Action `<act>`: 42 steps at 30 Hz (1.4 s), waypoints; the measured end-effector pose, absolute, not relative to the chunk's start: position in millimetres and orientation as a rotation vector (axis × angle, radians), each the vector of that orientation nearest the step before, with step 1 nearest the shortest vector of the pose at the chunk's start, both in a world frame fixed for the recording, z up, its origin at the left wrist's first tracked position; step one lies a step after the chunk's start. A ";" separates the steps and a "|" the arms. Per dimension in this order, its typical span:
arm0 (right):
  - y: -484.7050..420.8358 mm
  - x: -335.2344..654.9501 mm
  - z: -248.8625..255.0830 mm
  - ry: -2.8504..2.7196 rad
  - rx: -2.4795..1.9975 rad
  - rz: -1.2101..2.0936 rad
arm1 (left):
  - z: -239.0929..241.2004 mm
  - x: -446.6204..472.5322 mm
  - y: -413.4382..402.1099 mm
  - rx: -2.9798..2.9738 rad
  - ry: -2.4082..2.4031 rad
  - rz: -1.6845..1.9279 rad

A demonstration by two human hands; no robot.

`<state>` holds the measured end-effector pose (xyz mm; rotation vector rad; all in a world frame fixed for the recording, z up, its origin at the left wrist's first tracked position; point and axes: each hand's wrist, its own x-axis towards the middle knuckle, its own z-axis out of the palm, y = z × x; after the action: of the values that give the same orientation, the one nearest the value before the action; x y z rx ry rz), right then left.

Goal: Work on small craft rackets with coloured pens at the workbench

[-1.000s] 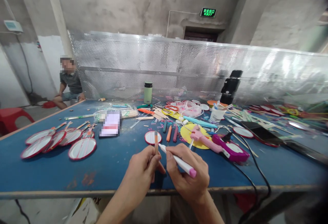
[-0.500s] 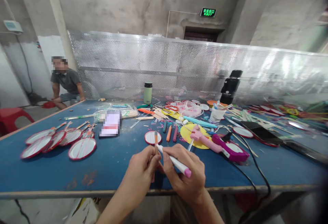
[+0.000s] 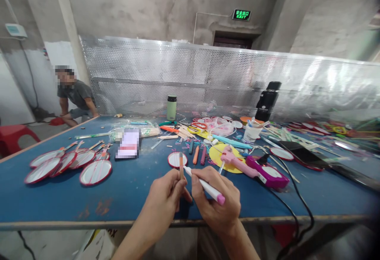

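Observation:
Pinched upright in my left hand (image 3: pixel 164 198) is a flat wooden craft stick (image 3: pixel 181 165), partly coloured orange. My right hand (image 3: pixel 219 202) grips a white marker pen (image 3: pixel 208 188) with a pink end, held like a pencil. Its tip points left, close beside the stick; whether it touches cannot be told. Just behind the stick lies a round white disc with a red rim (image 3: pixel 173 159). Short crayon-like sticks in dark green, orange (image 3: pixel 196 155) and purple lie to the right of that disc.
A pink glue gun (image 3: pixel 237 162) rests by a purple device (image 3: pixel 271 177) with black cables on the right. Several red-rimmed discs (image 3: pixel 95 173) and a phone (image 3: pixel 128 144) lie left. Behind stand a green bottle (image 3: pixel 171 109) and a white cup (image 3: pixel 249 134). A person (image 3: pixel 77 95) sits far left.
My right hand has shifted slightly right with the marker, drawing its tip a little away from the stick. My left hand stays put. The person at far left has leaned slightly leftward.

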<state>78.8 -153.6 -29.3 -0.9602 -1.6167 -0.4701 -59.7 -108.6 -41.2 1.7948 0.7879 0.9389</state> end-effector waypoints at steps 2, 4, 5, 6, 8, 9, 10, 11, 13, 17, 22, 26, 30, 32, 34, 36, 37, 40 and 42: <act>-153.4 78.9 -30.0 -1.609 -0.955 -0.477 | -41.8 -59.8 -108.8 1.791 0.781 0.937; -153.0 78.8 -30.5 -1.623 -0.943 -0.473 | -42.9 -59.8 -109.1 1.789 0.767 0.944; -152.7 78.7 -30.5 -1.634 -0.941 -0.466 | -43.4 -59.8 -109.2 1.788 0.762 0.949; -152.5 78.6 -30.5 -1.646 -0.943 -0.459 | -43.7 -59.8 -109.3 1.787 0.760 0.953; -152.5 78.5 -30.4 -1.649 -0.957 -0.460 | -43.7 -59.8 -109.2 1.793 0.762 0.954; -152.6 78.6 -30.4 -1.640 -0.966 -0.468 | -43.4 -59.8 -109.2 1.795 0.767 0.954; -152.9 78.7 -30.3 -1.627 -0.976 -0.478 | -43.0 -59.8 -109.0 1.797 0.773 0.951; -153.3 78.9 -30.3 -1.613 -0.983 -0.491 | -42.6 -59.7 -108.9 1.798 0.776 0.950; -153.9 79.2 -30.4 -1.602 -0.983 -0.505 | -41.9 -59.5 -108.7 1.796 0.781 0.948; -153.6 79.0 -30.3 -1.611 -0.967 -0.493 | -42.6 -59.5 -109.1 1.789 0.778 0.938; -153.7 79.2 -29.0 -1.648 -0.954 -0.460 | -43.5 -60.0 -109.5 1.803 0.773 0.953; -155.2 80.1 -29.9 -1.566 -0.967 -0.484 | -42.8 -60.3 -109.2 1.801 0.785 0.930; -153.6 79.8 -31.8 -1.596 -0.964 -0.476 | -43.3 -60.4 -108.9 1.799 0.782 0.933; -152.1 79.4 -31.9 -1.622 -0.955 -0.456 | -43.7 -60.2 -108.5 1.796 0.782 0.933; -151.3 79.5 -31.3 -1.653 -0.941 -0.430 | -44.2 -59.8 -107.9 1.799 0.779 0.935; -151.6 79.8 -30.6 -1.675 -0.934 -0.412 | -44.7 -59.4 -107.5 1.802 0.776 0.943; -152.1 80.1 -30.3 -1.667 -0.934 -0.416 | -44.9 -59.3 -107.3 1.803 0.773 0.942; -154.0 80.3 -30.0 -1.589 -0.956 -0.465 | -45.2 -59.4 -107.6 1.810 0.773 0.942; -154.5 79.9 -30.3 -1.575 -0.964 -0.480 | -45.3 -59.8 -108.0 1.815 0.773 0.943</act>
<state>79.9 -154.5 -30.3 -0.9643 -1.5754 -0.4804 -59.8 -108.0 -45.3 1.8147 0.7735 0.9429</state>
